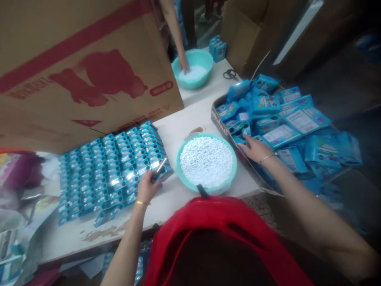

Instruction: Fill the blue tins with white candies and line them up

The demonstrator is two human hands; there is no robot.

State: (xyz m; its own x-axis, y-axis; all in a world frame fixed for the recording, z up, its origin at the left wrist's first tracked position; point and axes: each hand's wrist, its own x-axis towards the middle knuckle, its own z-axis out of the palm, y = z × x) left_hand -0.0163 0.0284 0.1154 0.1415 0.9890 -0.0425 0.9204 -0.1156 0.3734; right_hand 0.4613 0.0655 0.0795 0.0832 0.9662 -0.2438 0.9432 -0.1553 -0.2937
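Observation:
My left hand (145, 186) is closed round a slim dark tool with a shiny metal end (160, 166), whose exact kind is too blurred to tell. It is held over the near right corner of the rows of small blue boxes (116, 180). My right hand (258, 149) reaches over the rim of a carton tray (220, 122), its fingers closed at the edge of a blue box (239, 140) among the heaped ones. Between my hands sits a turquoise bowl (179, 169) filled with small white pellets (206, 161).
A large printed cardboard box (89, 51) walls off the table's far left side. Behind it, another person's hand (183, 62) dips into a second turquoise bowl (205, 81). Black-handled scissors (230, 74) lie nearby, close to upright blue boxes (218, 49). Plastic bags (18, 190) crowd the left edge.

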